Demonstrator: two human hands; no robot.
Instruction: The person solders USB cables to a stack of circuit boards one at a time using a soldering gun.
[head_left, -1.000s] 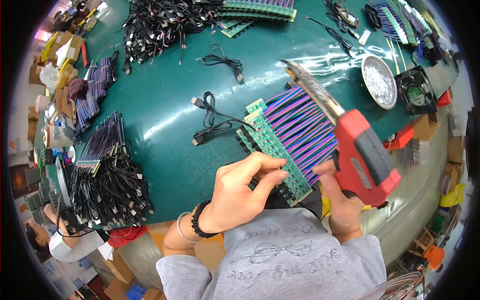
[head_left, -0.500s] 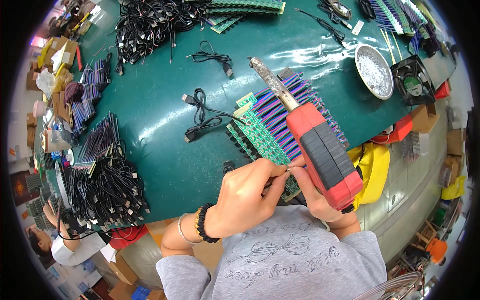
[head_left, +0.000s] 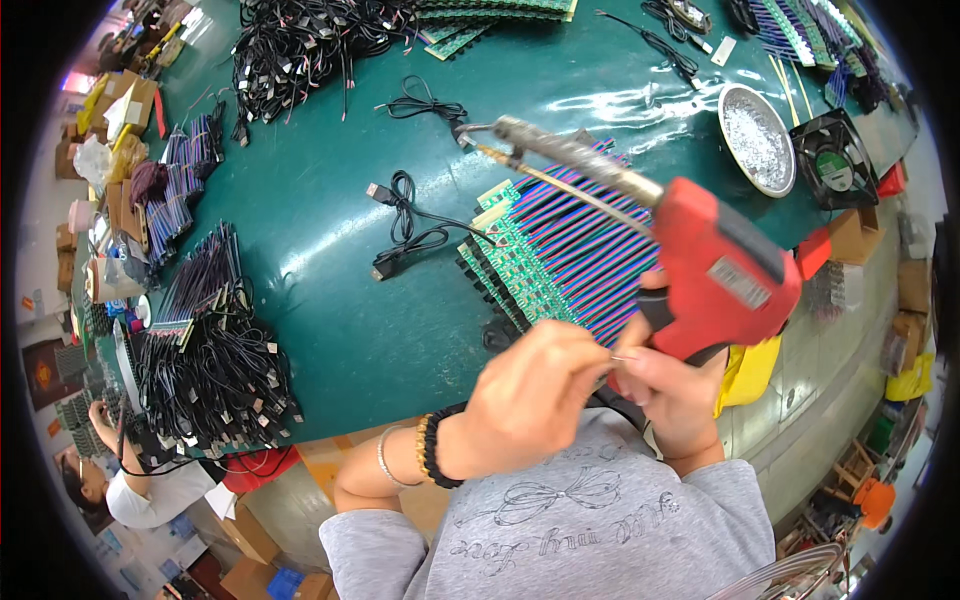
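My right hand [head_left: 678, 395] grips a red soldering gun [head_left: 715, 265] with a black trigger. Its metal barrel and thin feed tube point up and left over the table. My left hand [head_left: 535, 395] is closed in a pinch on a thin wire end [head_left: 622, 358], which the right thumb and fingers also touch. A blurred black cable [head_left: 496, 336] shows beside the left hand; whether it joins that wire is hidden. Beyond the hands lies a row of green circuit boards [head_left: 530, 265] with striped ribbon wires [head_left: 590, 245]. One black USB cable [head_left: 405, 235] rests with an end on the boards.
A bowl of silvery bits [head_left: 757, 140] and a black fan [head_left: 835, 160] stand at the right. Cable heaps lie at the far left [head_left: 300, 60] and near left [head_left: 215, 370]. Another cable [head_left: 425, 103] lies mid-table. A co-worker [head_left: 140, 490] sits at the left edge.
The soldering gun has shifted right and turned, showing its side and trigger. Both hands have moved right and away from the boards, still pinched together. The black cable beside my left hand has moved right.
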